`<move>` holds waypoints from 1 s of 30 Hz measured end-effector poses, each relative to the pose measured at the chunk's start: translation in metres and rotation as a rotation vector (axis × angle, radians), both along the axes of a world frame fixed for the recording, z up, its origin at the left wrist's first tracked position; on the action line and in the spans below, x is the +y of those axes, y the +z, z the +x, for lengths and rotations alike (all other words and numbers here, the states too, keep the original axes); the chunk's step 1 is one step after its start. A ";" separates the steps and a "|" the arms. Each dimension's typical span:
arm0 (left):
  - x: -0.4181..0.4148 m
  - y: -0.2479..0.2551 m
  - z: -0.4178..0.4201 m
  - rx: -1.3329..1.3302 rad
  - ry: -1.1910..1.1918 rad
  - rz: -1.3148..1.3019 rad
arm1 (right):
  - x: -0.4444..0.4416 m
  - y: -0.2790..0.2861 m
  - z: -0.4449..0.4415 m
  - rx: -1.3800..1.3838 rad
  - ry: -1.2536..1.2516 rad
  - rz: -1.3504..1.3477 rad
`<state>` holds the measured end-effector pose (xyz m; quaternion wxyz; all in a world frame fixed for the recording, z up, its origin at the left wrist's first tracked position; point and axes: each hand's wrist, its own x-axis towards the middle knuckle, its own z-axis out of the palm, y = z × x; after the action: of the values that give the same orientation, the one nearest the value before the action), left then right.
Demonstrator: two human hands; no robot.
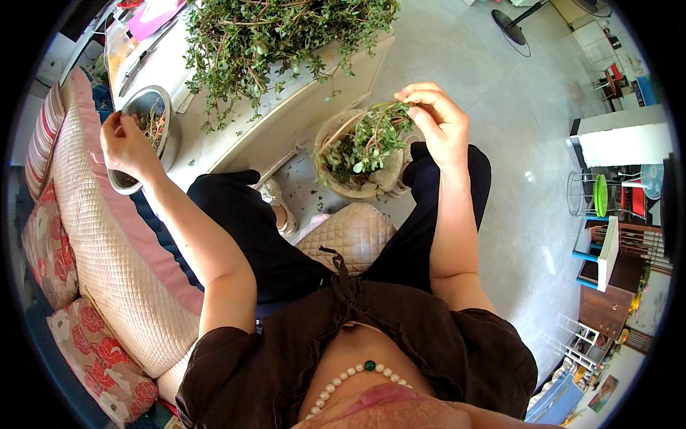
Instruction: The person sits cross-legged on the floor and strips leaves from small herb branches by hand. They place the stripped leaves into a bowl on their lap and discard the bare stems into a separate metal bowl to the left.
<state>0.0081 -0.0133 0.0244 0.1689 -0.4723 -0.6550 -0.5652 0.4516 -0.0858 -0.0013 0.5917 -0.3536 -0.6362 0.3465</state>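
My right hand (437, 115) pinches the stem ends of a small bunch of leafy green sprigs (378, 134), which hang over a round pale basin (335, 185) on the floor between my legs. Cut greens lie inside that basin. My left hand (122, 140) is over the near side of a metal pot (172, 128) holding stem scraps (154, 126); its fingertips are together, and whether they hold a scrap cannot be told. A large heap of green leafy plants (278, 43) with reddish stems lies on the pale table, some sprigs drooping over its edge.
The pale table (214, 153) stands ahead and left, with a knife (131, 72) and a pink item (155, 19) on it. A sofa with a quilted cover (123, 257) runs along the left. Leaf bits lie on the floor. A black stand base (508, 27) is at the upper right.
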 end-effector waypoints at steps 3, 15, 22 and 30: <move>0.010 -0.024 -0.023 0.298 0.152 -0.166 | 0.005 -0.005 0.002 0.042 0.028 0.073; -0.050 -0.011 0.193 -0.494 -1.336 -0.564 | 0.011 -0.013 0.000 0.140 0.058 0.055; -0.061 -0.020 0.232 -0.367 -1.321 -0.709 | 0.008 -0.008 -0.005 0.025 0.060 0.047; -0.044 -0.028 0.208 -0.974 -1.732 -0.874 | 0.007 -0.010 0.000 -0.084 -0.075 0.024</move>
<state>0.2162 -0.0571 -0.0039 -0.7483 -0.5183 -0.2404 -0.3371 0.4519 -0.0785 -0.0109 0.5813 -0.3844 -0.6507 0.3015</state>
